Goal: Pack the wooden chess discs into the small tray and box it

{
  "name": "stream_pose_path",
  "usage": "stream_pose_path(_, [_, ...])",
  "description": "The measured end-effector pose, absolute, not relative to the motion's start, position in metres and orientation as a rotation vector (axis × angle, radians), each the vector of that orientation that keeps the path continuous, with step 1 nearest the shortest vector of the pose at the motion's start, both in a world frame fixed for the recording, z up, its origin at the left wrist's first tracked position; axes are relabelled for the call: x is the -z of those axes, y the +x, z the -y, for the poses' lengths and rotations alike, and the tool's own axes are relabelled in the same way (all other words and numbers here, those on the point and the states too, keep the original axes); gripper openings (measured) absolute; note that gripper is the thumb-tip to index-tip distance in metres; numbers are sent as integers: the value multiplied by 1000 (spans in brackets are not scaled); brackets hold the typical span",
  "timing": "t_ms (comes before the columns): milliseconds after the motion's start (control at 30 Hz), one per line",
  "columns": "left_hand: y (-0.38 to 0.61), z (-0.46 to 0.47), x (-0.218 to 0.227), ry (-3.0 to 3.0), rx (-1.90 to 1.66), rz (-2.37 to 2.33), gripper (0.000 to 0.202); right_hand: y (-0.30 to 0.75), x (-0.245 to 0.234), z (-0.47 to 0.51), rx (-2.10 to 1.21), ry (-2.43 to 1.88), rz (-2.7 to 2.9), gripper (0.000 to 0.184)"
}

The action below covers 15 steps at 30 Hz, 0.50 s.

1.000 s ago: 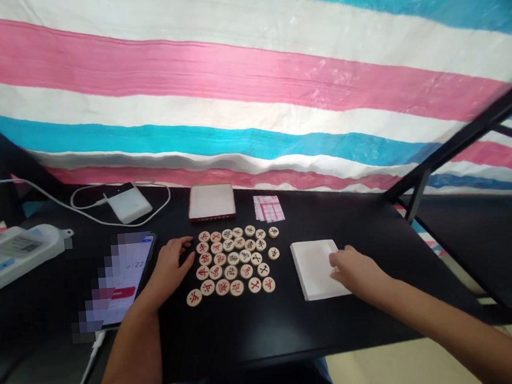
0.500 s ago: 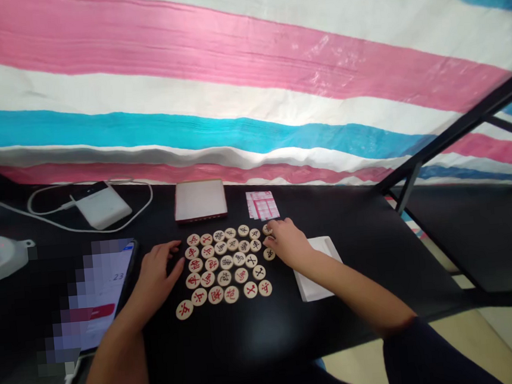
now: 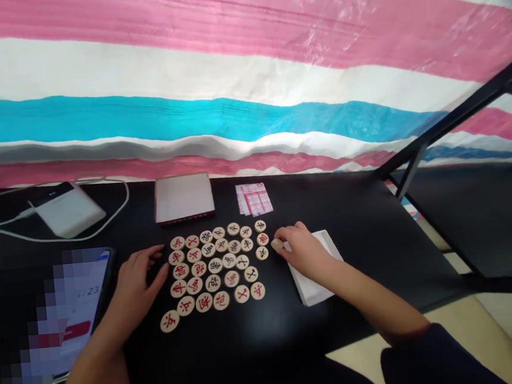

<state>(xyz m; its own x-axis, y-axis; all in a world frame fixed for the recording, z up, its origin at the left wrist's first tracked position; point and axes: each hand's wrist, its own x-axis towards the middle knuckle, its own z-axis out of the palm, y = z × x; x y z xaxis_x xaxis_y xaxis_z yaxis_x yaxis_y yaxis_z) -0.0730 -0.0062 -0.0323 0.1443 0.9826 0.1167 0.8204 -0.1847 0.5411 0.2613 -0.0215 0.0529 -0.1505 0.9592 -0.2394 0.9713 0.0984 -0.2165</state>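
Several round Chinese chess pieces (image 3: pixel 215 265) with red or black characters lie in rough rows on the black table. My right hand (image 3: pixel 303 249) pinches one pale chess piece (image 3: pixel 277 244) between thumb and fingers, just right of the rightmost column. That piece is tilted, and its character does not show. Beneath my right wrist sits a shallow white box tray (image 3: pixel 311 286), partly covered by the forearm. My left hand (image 3: pixel 140 277) rests on the table at the left edge of the rows, fingers apart and holding nothing.
Behind the pieces stand a white-faced box (image 3: pixel 183 198) and some pink-printed papers (image 3: pixel 254 199). At left lie a white power bank (image 3: pixel 69 209) with its cable and a phone (image 3: pixel 82 309). A black metal frame (image 3: pixel 414 154) rises at right; striped sheeting (image 3: pixel 186 114) hangs behind.
My right hand has drawn back slightly from the right column with a chess piece in its pinch. A red piece now shows in that column. The view has shifted a little; my left hand stays put.
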Motion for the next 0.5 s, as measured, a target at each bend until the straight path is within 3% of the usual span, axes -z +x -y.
stream_pose_path(200, [-72,8,30,2069,-619,-1738,43,260,-47,20,545,2133,-2392,11])
stream_pose_path(400, [-70,8,28,2073,-626,-1742,43,255,-42,23,137,2221,-2407,13])
stream_pose_path(500, [-68,9,27,2082,-646,-1739,44,256,-37,27,99,2132,-2436,16])
